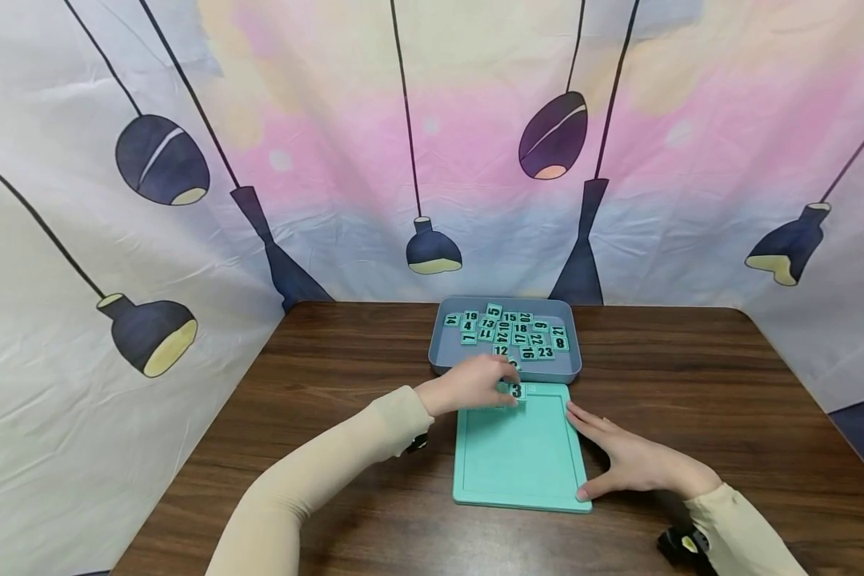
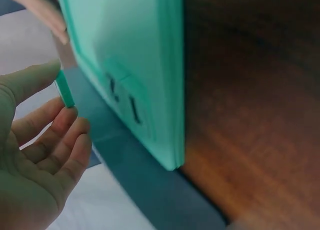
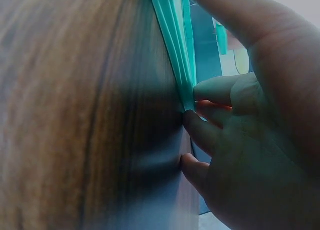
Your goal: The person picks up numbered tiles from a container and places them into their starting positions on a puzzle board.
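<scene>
My left hand (image 1: 475,382) is over the top edge of the turquoise board (image 1: 522,460), pinching a small green number tile marked 3 (image 1: 518,391). In the left wrist view that tile (image 2: 64,89) sits edge-on between thumb and fingertips, apart from the board. Two tiles lie in the board's corner there, a tile marked 1 (image 2: 135,109) and a blurred one (image 2: 113,85) beside it. Along the board's right side, my right hand (image 1: 630,460) touches the edge with its fingers spread and the thumb near the lower corner. The right wrist view shows fingertips (image 3: 200,127) against that edge.
Just beyond the board stands a blue-grey tray (image 1: 434,352) holding many loose number tiles, several of them turned sideways or upside down. Both lie on a dark wooden table (image 1: 691,360). A cloth printed with lamps (image 1: 432,144) hangs behind the table's far edge.
</scene>
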Action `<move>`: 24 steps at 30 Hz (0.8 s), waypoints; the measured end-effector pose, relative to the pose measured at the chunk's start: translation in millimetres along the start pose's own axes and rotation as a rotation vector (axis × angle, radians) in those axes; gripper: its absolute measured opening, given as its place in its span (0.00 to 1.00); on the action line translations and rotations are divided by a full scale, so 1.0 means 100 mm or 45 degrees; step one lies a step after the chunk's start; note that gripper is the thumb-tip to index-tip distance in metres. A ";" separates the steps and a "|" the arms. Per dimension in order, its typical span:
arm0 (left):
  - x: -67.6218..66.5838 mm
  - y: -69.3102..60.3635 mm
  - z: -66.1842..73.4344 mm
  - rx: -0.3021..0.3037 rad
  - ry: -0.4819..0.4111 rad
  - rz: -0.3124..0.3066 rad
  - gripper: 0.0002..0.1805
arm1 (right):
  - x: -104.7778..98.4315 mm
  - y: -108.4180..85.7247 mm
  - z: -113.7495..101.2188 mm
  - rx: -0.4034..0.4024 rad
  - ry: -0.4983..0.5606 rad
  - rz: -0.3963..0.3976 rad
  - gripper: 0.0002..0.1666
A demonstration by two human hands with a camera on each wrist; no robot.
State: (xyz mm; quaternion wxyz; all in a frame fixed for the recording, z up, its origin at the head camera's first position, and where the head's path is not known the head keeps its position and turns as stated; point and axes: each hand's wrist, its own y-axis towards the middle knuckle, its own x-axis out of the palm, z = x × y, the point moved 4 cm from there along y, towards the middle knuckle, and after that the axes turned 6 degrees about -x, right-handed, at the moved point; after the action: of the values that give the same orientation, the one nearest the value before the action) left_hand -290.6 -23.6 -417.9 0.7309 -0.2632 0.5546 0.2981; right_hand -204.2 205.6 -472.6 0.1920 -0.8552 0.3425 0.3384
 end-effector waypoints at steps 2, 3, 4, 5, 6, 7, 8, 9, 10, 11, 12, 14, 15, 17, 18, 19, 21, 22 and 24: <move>0.05 0.00 0.01 0.004 0.016 0.005 0.19 | 0.00 0.00 0.00 0.000 -0.001 -0.001 0.70; 0.08 -0.01 0.02 0.006 0.029 0.010 0.19 | 0.00 0.00 0.00 -0.001 -0.001 -0.002 0.70; 0.10 -0.01 0.02 0.008 0.043 0.011 0.19 | 0.00 0.00 0.00 -0.003 -0.001 -0.001 0.70; 0.13 -0.01 0.02 0.006 0.057 0.010 0.19 | 0.00 0.00 0.01 -0.004 0.001 0.000 0.70; 0.15 -0.01 0.02 0.002 0.070 0.009 0.19 | 0.00 0.00 0.01 -0.007 0.003 0.000 0.70; 0.17 -0.01 0.02 -0.005 0.078 0.006 0.19 | 0.00 0.00 0.01 -0.010 0.005 0.001 0.70; 0.19 -0.01 0.01 -0.014 0.089 0.001 0.19 | 0.00 -0.01 0.01 -0.012 0.007 0.001 0.70; 0.21 -0.01 0.01 -0.024 0.097 -0.002 0.19 | 0.00 -0.01 0.01 -0.015 0.010 0.001 0.70; 0.22 -0.02 0.00 -0.035 0.099 -0.007 0.19 | 0.00 -0.01 0.00 -0.017 0.010 0.001 0.70; 0.23 -0.02 -0.01 -0.047 0.101 -0.009 0.19 | 0.00 -0.01 0.00 -0.018 0.010 0.001 0.70; 0.24 -0.02 -0.01 -0.055 0.103 -0.009 0.19 | 0.00 -0.01 -0.01 -0.018 0.008 0.001 0.70; 0.24 -0.03 -0.02 -0.067 0.104 -0.008 0.19 | 0.00 -0.01 -0.01 -0.012 0.005 0.000 0.70; 0.24 -0.03 -0.02 -0.068 0.106 -0.004 0.19 | 0.00 -0.01 -0.02 -0.010 0.005 0.001 0.70; 0.24 -0.03 -0.02 -0.067 0.119 0.003 0.19 | -0.01 -0.01 -0.02 -0.006 0.004 0.002 0.70; 0.24 -0.03 -0.02 -0.066 0.125 0.007 0.19 | -0.01 -0.01 -0.02 -0.007 0.004 0.003 0.70; 0.24 -0.03 -0.02 -0.064 0.133 0.011 0.19 | -0.01 -0.01 -0.03 -0.007 0.005 0.003 0.70; 0.25 -0.03 -0.01 -0.056 0.154 0.018 0.19 | -0.01 -0.01 -0.03 -0.010 0.009 0.004 0.70; 0.25 -0.03 -0.01 -0.054 0.163 0.019 0.19 | -0.01 -0.01 -0.03 -0.010 0.010 0.004 0.70; 0.26 -0.03 -0.01 -0.046 0.176 0.023 0.18 | 0.00 -0.01 -0.02 -0.012 0.018 0.004 0.70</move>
State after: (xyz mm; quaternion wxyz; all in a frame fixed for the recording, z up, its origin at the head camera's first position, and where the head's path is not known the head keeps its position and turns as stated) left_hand -283.9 -22.3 -442.9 0.6833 -0.2915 0.6006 0.2958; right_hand -202.7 205.3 -470.5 0.1849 -0.8579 0.3435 0.3344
